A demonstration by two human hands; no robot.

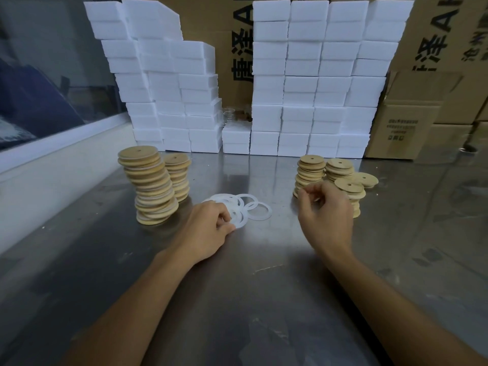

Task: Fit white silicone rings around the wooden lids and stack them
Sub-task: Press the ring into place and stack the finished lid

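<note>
- White silicone rings [239, 207] lie flat and overlapping mid-table [264, 299]; left hand [208, 231] has its grip pinched on the nearest ring's edge
- Right hand [326, 211] hovers by the right lid stacks [311, 173]; fingers curled, whether the grip holds anything I cannot tell
- Tall leaning lid stack [153, 188] stands upright toward the left edge; lids lie flat, holes up

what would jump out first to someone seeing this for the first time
A wall of white foam blocks fills the back of the steel table. In front, a tall leaning stack of wooden lids stands at the left, and the left hand pinches at a small pile of white silicone rings in the middle.
</note>
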